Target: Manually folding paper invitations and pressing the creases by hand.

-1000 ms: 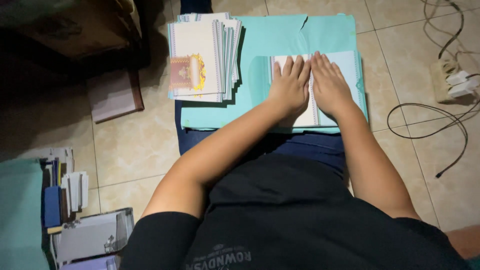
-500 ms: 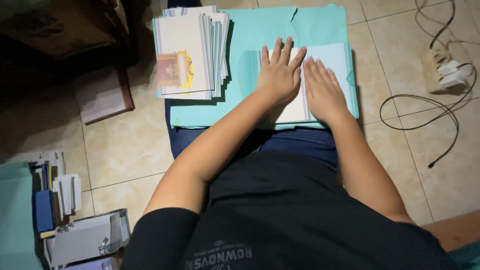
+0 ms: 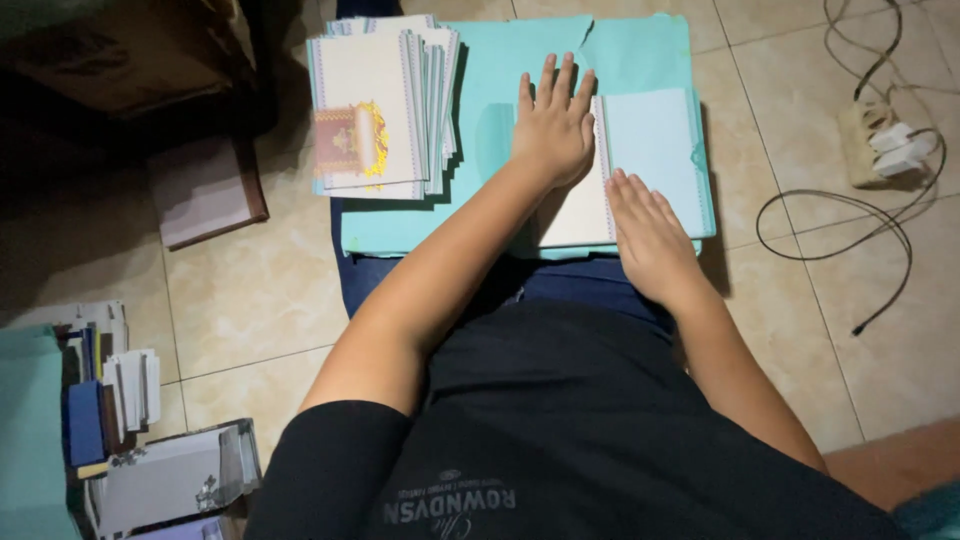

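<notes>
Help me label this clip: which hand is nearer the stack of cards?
Left. The left hand presses flat just right of the card stack; the right hand lies farther right and lower.

We are looking through a single head-worn camera, pointing steeply down over our own torso toward the floor tiles [image 3: 250,290]. It is sitting close: our black shirt [image 3: 560,430] is filling the lower middle of the frame, and our forearms are running up to the upper centre. The far edge of the view is reaching a cable [image 3: 850,215] at the upper right.
</notes>
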